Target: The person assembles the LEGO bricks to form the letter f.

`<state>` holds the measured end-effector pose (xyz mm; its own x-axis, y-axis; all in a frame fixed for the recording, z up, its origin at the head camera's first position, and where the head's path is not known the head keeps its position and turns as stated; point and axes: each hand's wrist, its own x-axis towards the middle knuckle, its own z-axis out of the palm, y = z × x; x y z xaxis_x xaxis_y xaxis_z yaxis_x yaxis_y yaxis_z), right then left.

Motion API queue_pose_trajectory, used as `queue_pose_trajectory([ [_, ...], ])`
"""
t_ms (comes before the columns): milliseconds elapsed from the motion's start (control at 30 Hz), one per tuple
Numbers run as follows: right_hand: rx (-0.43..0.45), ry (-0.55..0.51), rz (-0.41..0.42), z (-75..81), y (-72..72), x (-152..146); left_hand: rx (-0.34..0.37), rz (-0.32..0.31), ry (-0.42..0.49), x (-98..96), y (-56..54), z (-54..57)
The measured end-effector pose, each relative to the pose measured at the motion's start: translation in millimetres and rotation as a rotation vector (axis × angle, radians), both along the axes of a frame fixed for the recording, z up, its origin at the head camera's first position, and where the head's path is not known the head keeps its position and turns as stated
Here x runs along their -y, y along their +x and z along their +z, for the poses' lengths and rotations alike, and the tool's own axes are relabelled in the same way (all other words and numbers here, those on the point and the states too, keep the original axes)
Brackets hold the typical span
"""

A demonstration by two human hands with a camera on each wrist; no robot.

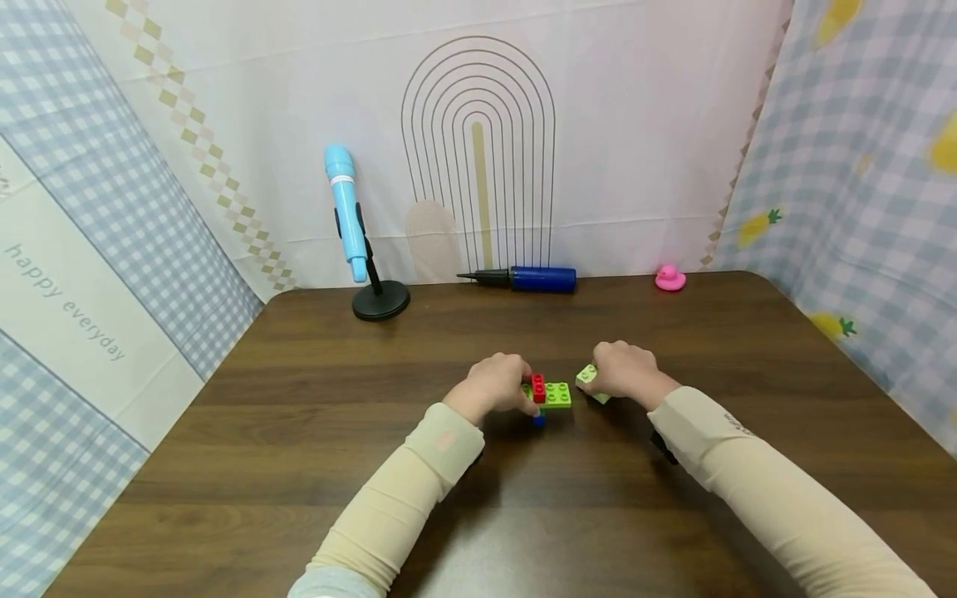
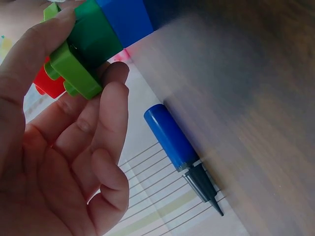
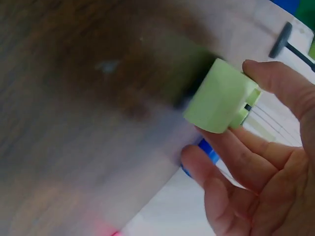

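In the head view my left hand (image 1: 497,384) pinches a small stack of toy building bricks by its left end. A red brick (image 1: 538,388) sits on top of a lime green studded plate (image 1: 557,394). Below the plate, the left wrist view shows a dark green brick (image 2: 96,37) with a blue brick (image 2: 129,20) under it. A short gap to the right, my right hand (image 1: 626,370) holds a pale green brick (image 3: 216,98) between thumb and fingers, its studs towards the palm. Whether that brick touches the table cannot be told.
At the table's back edge lie a blue and black hand pump (image 1: 543,279) and a pink toy duck (image 1: 669,278). A light blue microphone (image 1: 345,208) leans in a black stand (image 1: 381,300) at back left. Patterned cloth hangs behind the brown wooden table (image 1: 299,465).
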<state>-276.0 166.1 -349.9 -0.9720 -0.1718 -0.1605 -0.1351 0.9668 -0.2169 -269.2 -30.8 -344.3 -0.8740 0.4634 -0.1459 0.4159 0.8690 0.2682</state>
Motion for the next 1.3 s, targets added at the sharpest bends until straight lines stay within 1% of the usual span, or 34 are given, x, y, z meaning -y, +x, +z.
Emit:
queue_pose_trajectory([
  [133, -0.045, -0.077, 0.016, 8.4, 1.7, -3, 0.004, -0.001, 0.001, -0.4, -0.2, -0.6],
  [233, -0.089, -0.108, 0.040, 15.1, 2.9, -2, 0.008, 0.005, 0.004, -0.5, -0.3, -0.6],
  [333, -0.096, -0.126, 0.067, 21.0, 4.6, 2, 0.008, 0.017, 0.003, -0.7, -0.2, -0.3],
  [467, -0.082, -0.141, 0.097, 26.4, 8.1, 8, 0.010, 0.026, 0.002, -0.7, 0.3, 0.4],
  [767, -0.116, -0.166, 0.168, 30.9, 15.5, 16, 0.025, 0.020, 0.014, -0.5, -0.1, 0.0],
  [967, -0.102, -0.181, 0.191, 33.4, 17.6, 21, 0.023, 0.013, 0.011, -0.6, -1.7, -0.9],
  [1300, -0.112, -0.203, 0.234, 33.7, 22.1, 29, 0.025, 0.008, 0.010, -0.8, -1.5, -1.0],
])
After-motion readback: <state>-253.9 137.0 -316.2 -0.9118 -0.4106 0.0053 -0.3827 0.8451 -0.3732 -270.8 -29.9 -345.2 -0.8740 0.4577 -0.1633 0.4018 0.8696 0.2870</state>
